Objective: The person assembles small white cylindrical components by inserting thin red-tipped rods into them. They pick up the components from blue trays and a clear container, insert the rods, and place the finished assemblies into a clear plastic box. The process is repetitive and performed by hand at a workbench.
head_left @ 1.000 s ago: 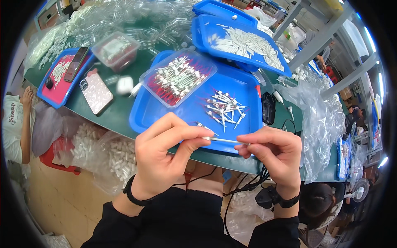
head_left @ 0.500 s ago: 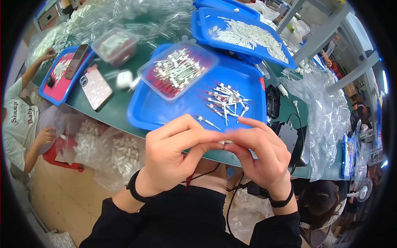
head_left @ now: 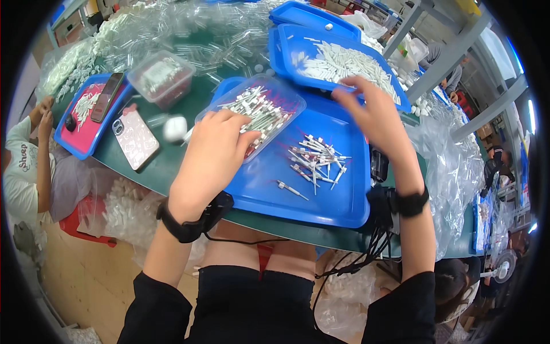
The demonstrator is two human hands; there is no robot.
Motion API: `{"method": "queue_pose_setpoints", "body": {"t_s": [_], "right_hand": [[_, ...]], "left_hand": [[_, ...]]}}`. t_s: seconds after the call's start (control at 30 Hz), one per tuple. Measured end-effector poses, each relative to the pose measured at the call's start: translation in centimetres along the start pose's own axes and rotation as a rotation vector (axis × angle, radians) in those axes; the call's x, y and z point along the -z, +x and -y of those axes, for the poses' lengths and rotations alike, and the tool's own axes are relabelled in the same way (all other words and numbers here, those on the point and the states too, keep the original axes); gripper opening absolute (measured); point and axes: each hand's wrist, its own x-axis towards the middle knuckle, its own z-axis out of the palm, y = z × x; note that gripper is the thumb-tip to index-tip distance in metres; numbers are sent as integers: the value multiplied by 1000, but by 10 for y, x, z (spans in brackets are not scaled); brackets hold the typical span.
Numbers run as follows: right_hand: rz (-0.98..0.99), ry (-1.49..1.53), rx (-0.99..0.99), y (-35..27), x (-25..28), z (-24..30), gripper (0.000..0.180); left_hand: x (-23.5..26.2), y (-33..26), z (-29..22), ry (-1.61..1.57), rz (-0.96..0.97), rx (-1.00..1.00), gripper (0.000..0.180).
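My left hand (head_left: 215, 152) reaches over the near left side of a clear plastic container (head_left: 291, 114). Its fingers are bent with the thumb apart, and I see nothing between them. The container holds many white stick-like pieces with red wires (head_left: 263, 112) and sits on a large blue tray (head_left: 275, 198). A loose pile of similar wired pieces (head_left: 318, 157) lies on that tray, one lying apart nearer me. My right hand (head_left: 369, 112), blurred at the fingers, hovers open at the near edge of an upper blue tray (head_left: 289, 54) filled with plain white sticks (head_left: 349, 63).
Left of the trays are a phone in a pink patterned case (head_left: 136, 137), a small white case (head_left: 175, 127) and a lidded tub (head_left: 162, 80). Clear tubes (head_left: 223, 51) cover the table's back. Plastic bags (head_left: 450, 172) and black cables (head_left: 366, 252) lie right. A co-worker (head_left: 31, 160) sits left.
My hands were together near the table's front edge, pinching a small white piece. They have parted: the left moved forward to the container, the right forward and right to the upper tray.
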Motion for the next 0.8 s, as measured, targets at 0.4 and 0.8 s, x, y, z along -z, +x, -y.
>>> {"method": "queue_pose_setpoints", "body": {"t_s": [0.4,0.8], "right_hand": [[71,-126,-307,75,-9,-87,24],[310,-99,-228,48,21,-86,26]], "left_hand": [[-9,6,8,-17,-44,77,7],[4,5,-18,-280,-277,27,6]]}}
